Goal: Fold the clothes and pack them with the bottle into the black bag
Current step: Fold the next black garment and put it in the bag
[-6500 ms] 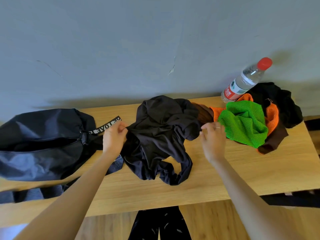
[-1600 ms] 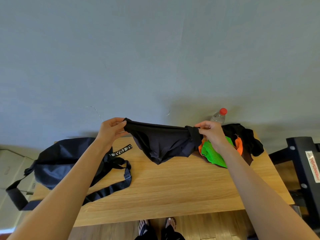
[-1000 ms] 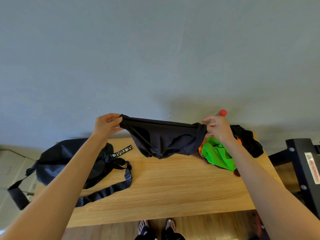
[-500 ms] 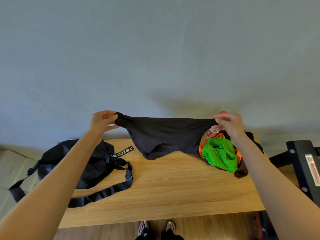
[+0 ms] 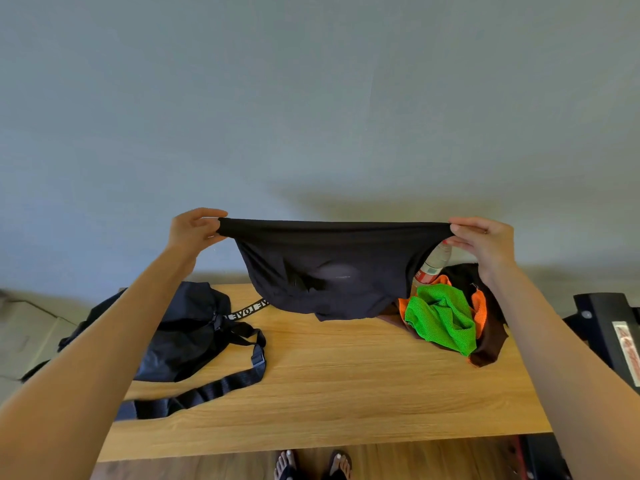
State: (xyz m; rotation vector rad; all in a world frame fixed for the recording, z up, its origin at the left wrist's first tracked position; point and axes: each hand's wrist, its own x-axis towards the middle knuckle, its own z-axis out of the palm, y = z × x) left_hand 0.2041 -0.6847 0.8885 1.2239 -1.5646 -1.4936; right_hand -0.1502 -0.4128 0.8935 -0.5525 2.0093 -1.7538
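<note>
Left hand (image 5: 194,230): pinching one top corner of the black garment (image 5: 329,271).
Right hand (image 5: 485,242): pinching the other corner.
Garment: stretched wide above the table (image 5: 346,382) (hem brushing it).
Black bag (image 5: 187,327): lying left.
Bottle (image 5: 431,265): behind the clothes pile (image 5: 446,317), right.

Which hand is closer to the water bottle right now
The right hand: it pinches the black garment just above the water bottle. The left hand grips the garment's far end, above the black bag.
</note>
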